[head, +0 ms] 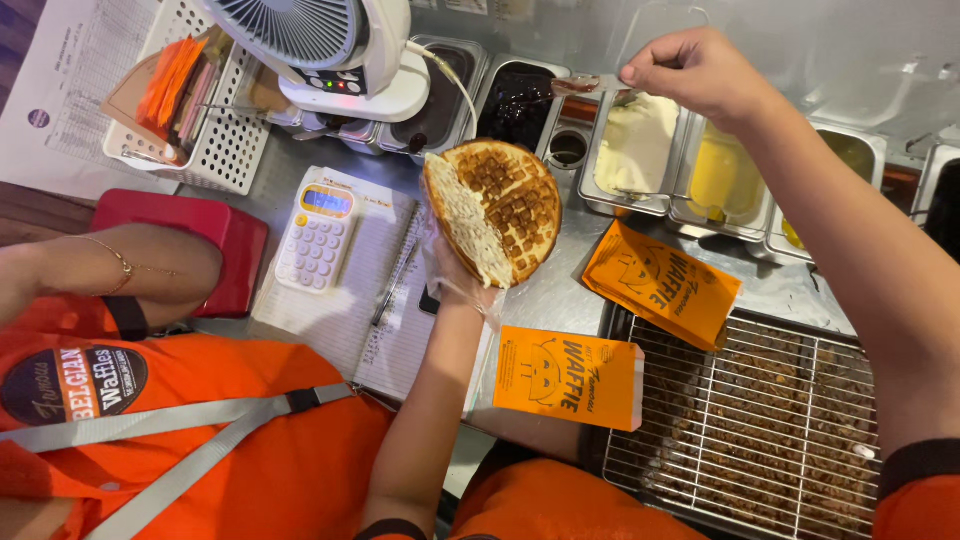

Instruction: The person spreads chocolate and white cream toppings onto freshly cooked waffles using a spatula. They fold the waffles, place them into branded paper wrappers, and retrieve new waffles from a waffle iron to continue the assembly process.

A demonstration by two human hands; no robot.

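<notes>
Keep left hand [455, 275] gripping folded waffle [495, 210] level; right hand [690, 70], at one o'clock, pinching spreader [585, 87] steady.

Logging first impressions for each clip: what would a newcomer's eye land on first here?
The round waffle, half spread with white cream, held up at the centre in the gloved left hand. Next, the right hand at upper right, pinching a spatula over metal topping tubs. Bright orange paper sleeves lie beside a wire rack at lower right.

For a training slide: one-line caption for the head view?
Left hand holds a folded waffle; right hand lifts a spreader over topping trays.
</notes>
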